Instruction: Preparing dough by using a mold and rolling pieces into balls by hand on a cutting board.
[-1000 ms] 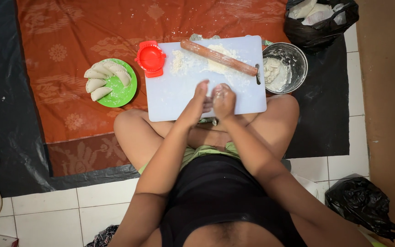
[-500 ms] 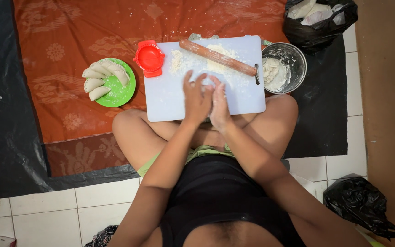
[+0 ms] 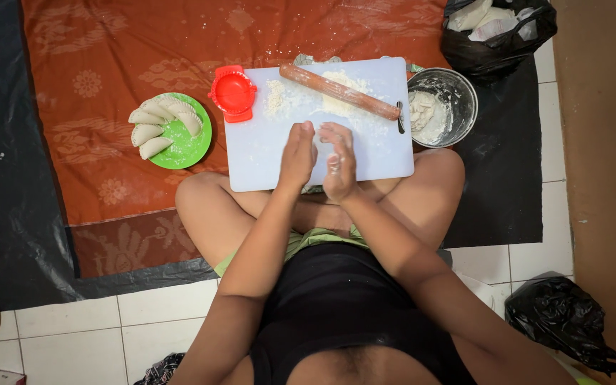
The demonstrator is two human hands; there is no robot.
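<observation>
I see my left hand (image 3: 298,155) and right hand (image 3: 339,162) pressed palm to palm over the near half of the white cutting board (image 3: 265,160), fingers pointing away from me. A pale bit of dough (image 3: 318,148) shows between the palms, so both hands are closed around it, though most of it is hidden. The board rests across my crossed legs and on the orange cloth (image 3: 108,50) spread over the floor. Across its far edge lies a wooden rolling pin (image 3: 339,91), tilted, with loose flour (image 3: 276,98) scattered near it. A red dumpling press (image 3: 232,93) touches the board's far left corner. Left of that, a green plate (image 3: 192,146) holds several folded dumplings (image 3: 152,122). A metal bowl (image 3: 465,96) with more dough sits just beside the board's right corner.
</observation>
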